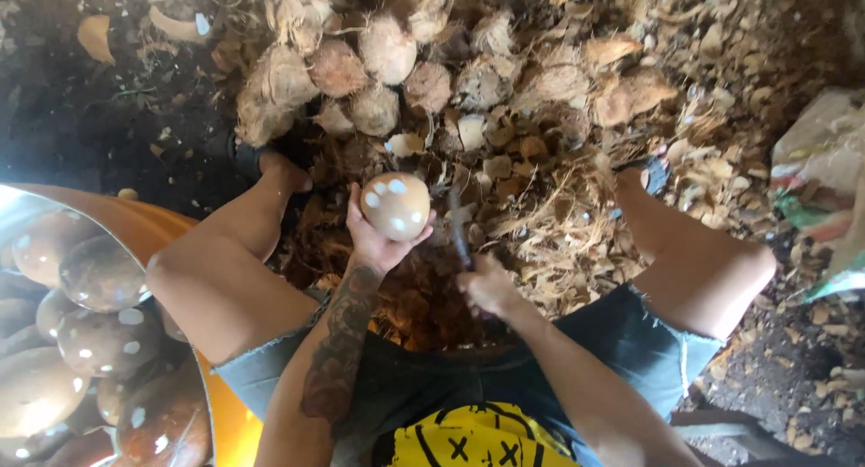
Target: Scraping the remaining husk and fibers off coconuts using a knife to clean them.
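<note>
Far left of the left hand, low down: an orange metal tub [153, 228] w/ a heap of smooth brown peeled coconuts [99, 341], pale flecks on them. That's the done pile, approx. a dozen showing, prob. more below.

Left hand [378, 242]: cupped under and closed on a round tan peeled coconut [396, 206], held up betw. the knees, fingers wrapped at its lower half. Shell looks nearly clean, only a few white spots left on top, so this one seems close to finished.

Just right of it, right hand [491, 287]: fist clamped on a dark-handled blade tool [459, 228], pointing up and away, tip near the held nut's right side. Blurred, so can't tell if it's touching.

Beyond both hands, farther out: a pile of rough, fibrous brown unpeeled coconuts [378, 66], approx. ten or more, not yet worked. Under and right of the right hand the dirt floor [81, 134] is thick w/ dry brown husk scraps and fibre [550, 215].

Judging by piles: well along, still a fair batch left.
</note>
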